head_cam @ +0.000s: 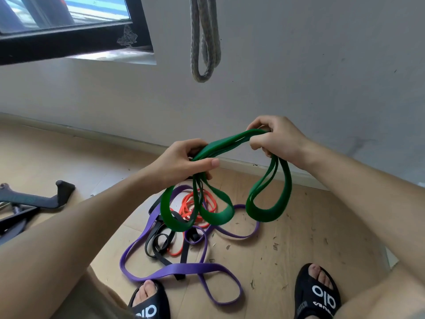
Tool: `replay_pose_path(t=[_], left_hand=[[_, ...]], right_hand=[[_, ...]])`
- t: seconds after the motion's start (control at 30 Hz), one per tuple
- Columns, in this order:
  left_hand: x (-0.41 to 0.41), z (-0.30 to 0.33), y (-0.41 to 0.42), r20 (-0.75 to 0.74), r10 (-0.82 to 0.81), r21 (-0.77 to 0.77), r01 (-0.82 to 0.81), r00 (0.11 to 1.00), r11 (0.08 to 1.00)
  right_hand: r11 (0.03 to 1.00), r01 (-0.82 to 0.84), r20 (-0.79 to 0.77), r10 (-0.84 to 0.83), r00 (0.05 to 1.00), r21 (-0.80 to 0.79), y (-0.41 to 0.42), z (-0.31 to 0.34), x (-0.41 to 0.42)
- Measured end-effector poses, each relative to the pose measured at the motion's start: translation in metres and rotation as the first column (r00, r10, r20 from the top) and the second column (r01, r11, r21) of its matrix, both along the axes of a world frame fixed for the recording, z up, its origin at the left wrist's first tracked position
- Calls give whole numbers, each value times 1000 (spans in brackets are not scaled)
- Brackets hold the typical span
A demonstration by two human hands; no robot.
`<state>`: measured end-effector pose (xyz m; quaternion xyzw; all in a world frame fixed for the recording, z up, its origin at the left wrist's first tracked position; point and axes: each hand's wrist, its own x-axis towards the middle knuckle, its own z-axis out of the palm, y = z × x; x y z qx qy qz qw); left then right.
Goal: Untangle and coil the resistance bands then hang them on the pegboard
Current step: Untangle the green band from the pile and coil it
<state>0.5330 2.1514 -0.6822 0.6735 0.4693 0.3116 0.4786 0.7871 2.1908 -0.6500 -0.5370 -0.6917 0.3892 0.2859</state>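
I hold a wide green resistance band (269,199) in both hands above the floor. My left hand (184,162) grips one end of its gathered strands, and loops hang below it. My right hand (278,139) grips the other end, with a doubled loop drooping underneath. On the floor below lies a tangle: a long purple band (174,270), a black band (158,245) and a thin orange band (195,208), all crossing one another. A grey band (204,42) hangs in folded loops on the wall above. No pegboard is in view.
Cardboard sheets (287,249) cover the wooden floor under the tangle. My feet in black slides (317,295) stand at the near edge. A black metal frame (34,201) lies at the left. A dark-framed window (69,26) sits at the upper left of the grey wall.
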Motion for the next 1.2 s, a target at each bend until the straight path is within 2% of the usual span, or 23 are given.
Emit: replay_pose_path(t=[0.13, 0.33, 0.47, 0.57, 0.63, 0.77, 0.97, 1.07, 1.2], left_hand=[[1, -4, 1, 29, 7, -66, -5, 1000, 998], [-8, -10, 7, 41, 92, -100, -88, 995, 991], [-33, -18, 8, -174, -2, -105, -16, 985, 994], [-56, -24, 13, -379, -23, -72, -5, 925, 997], [-80, -24, 19, -474, -7, -41, -14, 880, 999], [-133, -30, 24, -521, 30, -33, -55, 853, 998], [-198, -85, 25, -561, 112, -44, -165, 820, 985], [-232, -127, 37, -675, 113, -32, -181, 729, 983], [-285, -188, 62, -694, 250, -44, -387, 675, 921]], right_hand=[[999, -19, 40, 20, 999, -38, 4, -10, 2], [989, -100, 203, 120, 972, -105, 9, -34, 2], [968, -179, 337, 230, 913, -176, 5, -49, -13], [946, -244, 449, 317, 835, -215, 8, -52, -35], [938, -269, 430, 341, 836, -219, 15, -52, -54], [913, -333, 392, 403, 827, -237, 33, -66, -98], [857, -436, 461, 515, 722, -275, 87, -113, -166], [853, -454, 524, 518, 676, -258, 122, -152, -208], [833, -480, 528, 549, 648, -277, 172, -208, -276]])
